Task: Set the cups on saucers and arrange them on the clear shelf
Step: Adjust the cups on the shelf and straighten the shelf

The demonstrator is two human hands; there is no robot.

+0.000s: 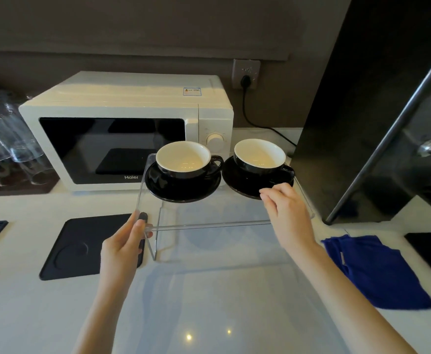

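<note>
Two black cups with cream insides stand on black saucers on the clear shelf [209, 215]. The left cup [183, 159] sits on the left saucer [183, 191]; the right cup [259, 155] sits on the right saucer [245, 182]. Both handles point right. My left hand [126, 241] grips the shelf's front left corner, thumb on top. My right hand [286, 208] hovers at the right saucer's front edge, with its fingertips touching or almost touching the rim; I cannot tell whether they pinch it.
A white microwave [122, 111] stands right behind the shelf. Upturned glasses [2, 139] are at far left. A black mat [81, 249] lies left of the shelf, a blue cloth [373, 272] right of it. A dark cabinet door [362, 111] rises at right.
</note>
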